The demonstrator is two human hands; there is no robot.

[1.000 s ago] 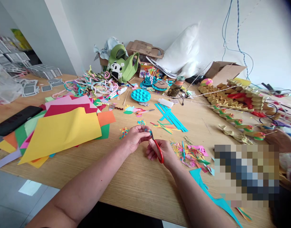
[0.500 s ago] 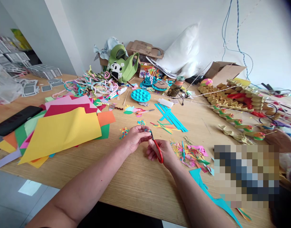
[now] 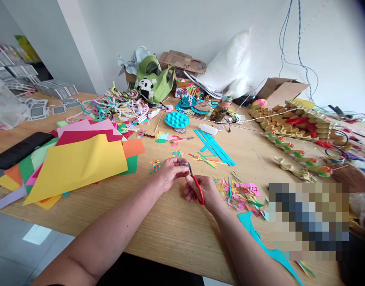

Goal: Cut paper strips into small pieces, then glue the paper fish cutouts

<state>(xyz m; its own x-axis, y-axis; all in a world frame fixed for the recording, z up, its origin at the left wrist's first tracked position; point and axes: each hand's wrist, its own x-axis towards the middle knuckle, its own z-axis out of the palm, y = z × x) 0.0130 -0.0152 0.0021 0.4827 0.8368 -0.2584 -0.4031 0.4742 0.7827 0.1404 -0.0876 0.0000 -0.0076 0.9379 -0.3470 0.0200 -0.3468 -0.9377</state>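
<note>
My right hand (image 3: pixel 201 190) grips a pair of scissors (image 3: pixel 197 186) by their red handles, the dark blades pointing up and away from me. Right at the blade tips, my left hand (image 3: pixel 172 172) is closed in a pinch. A speck of blue shows by its fingertips, too small to tell what it is. Just beyond the left hand lie small heaps of cut paper bits (image 3: pixel 176 153) in blue, yellow and orange. Thin coloured paper strips (image 3: pixel 207 159) rest past the scissors, and wider blue strips (image 3: pixel 215 147) lie behind them.
Coloured paper sheets (image 3: pixel 81 167) are stacked to the left beside a black case (image 3: pixel 21 149). Paper scraps (image 3: pixel 238 192) and a blue offcut (image 3: pixel 259 242) lie at right. Farther back are a blue plate (image 3: pixel 176 119), a jar (image 3: pixel 221 109), a green bag (image 3: pixel 158 85) and egg cartons (image 3: pixel 283 123).
</note>
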